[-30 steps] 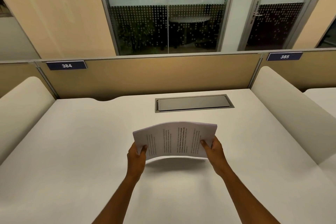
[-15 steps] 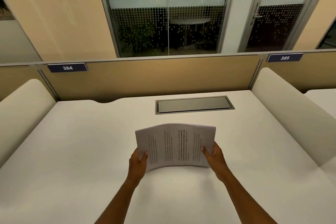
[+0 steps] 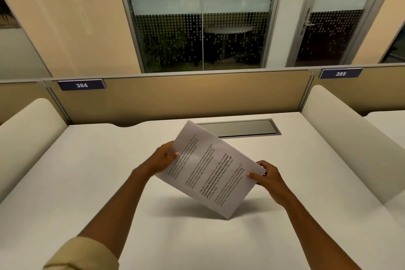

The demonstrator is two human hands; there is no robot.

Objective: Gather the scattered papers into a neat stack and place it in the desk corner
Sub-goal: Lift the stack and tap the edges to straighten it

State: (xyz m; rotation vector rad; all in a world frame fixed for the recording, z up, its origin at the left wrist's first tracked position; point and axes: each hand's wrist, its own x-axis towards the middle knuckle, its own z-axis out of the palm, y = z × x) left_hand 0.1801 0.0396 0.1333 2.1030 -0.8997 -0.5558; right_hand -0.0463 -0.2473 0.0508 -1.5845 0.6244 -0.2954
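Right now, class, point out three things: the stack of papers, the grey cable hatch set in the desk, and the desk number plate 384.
stack of papers [image 3: 210,169], head view, middle of the printed top sheet.
cable hatch [image 3: 243,127], head view, its grey lid.
plate 384 [image 3: 81,85], head view, on the numerals.

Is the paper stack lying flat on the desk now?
No: both hands hold the paper stack tilted above the desk, casting a shadow.

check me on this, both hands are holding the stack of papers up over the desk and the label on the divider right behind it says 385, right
Not quite. The label on the divider behind this desk reads 384; 385 belongs to the neighbouring desk on the right. The rest holds: the head view shows the left hand and right hand both holding the stack of papers, tilted, above the desk.
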